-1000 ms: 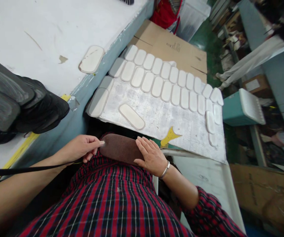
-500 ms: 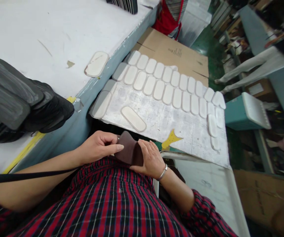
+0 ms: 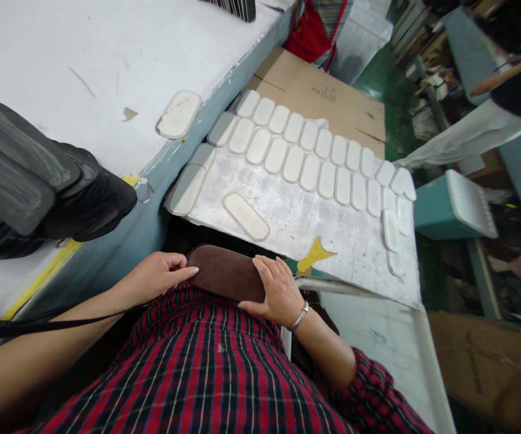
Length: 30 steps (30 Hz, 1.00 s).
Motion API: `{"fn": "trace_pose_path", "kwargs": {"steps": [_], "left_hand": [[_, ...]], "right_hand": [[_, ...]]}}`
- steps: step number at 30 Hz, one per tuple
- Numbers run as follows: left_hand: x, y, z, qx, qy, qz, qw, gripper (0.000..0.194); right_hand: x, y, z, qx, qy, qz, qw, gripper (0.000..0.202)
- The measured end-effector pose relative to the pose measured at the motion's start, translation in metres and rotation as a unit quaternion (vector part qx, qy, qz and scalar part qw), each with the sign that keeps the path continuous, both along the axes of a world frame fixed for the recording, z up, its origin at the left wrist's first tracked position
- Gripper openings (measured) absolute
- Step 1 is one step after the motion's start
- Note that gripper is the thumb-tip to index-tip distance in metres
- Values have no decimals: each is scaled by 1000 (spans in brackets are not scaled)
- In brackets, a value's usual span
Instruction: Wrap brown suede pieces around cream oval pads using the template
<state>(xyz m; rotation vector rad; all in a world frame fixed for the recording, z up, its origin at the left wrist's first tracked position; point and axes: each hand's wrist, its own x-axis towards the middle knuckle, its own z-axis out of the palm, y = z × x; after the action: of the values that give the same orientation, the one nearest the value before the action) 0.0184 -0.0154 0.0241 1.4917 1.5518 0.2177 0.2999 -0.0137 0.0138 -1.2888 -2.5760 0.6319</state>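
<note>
A brown, grained, leather-like oval piece (image 3: 224,272) lies stretched out flat in front of my waist. My left hand (image 3: 163,274) pinches its left end between thumb and fingers. Around its right end my right hand (image 3: 276,286) is closed, thumb below and fingers above. Beyond it, on the pale board (image 3: 287,211), lies a single white oval piece with a dark rim (image 3: 246,216). Rows of similar white oval pieces (image 3: 292,163) cover the far part of that board. Near the board's front edge is a yellow forked piece (image 3: 317,254).
A stack of dark oval pieces (image 3: 16,181) stands on the white table (image 3: 84,54) at left. One white oval piece (image 3: 179,114) lies near that table's edge. Cardboard (image 3: 319,90) is behind the board, a teal bin (image 3: 445,205) to the right. Another person (image 3: 468,138) stands at far right.
The brown piece was folded between my hands and is now laid out flat. My left hand has moved left with its end, while my right hand has stayed in place.
</note>
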Motion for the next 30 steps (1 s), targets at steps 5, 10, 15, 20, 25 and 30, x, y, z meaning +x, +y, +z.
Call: {"fn": "trace_pose_path", "kwargs": {"steps": [5,10,15,20,25,30], "left_hand": [[-1,1,-1,4,-1,-7,1000,43],[-7,-1,-2,-32,-81,7,996,42],[-10,1,-4,-70,-150,19,986,43],[-10,5,-11,-66,-79,4,995,44],[-11,5,-17,-30,-9,-23,999,45],[-10,5,-16,-29,19,-18,999,46]], "right_hand": [[0,2,2,-17,-6,-3,1000,89],[-5,5,5,-31,-1,-10,999,98],[-12,7,7,-33,-3,-19,999,95],[-11,7,5,-21,-9,-1,1000,93],[-9,7,4,-25,-17,0,1000,92],[-15,8,7,-42,-28,-10,999,91]]}}
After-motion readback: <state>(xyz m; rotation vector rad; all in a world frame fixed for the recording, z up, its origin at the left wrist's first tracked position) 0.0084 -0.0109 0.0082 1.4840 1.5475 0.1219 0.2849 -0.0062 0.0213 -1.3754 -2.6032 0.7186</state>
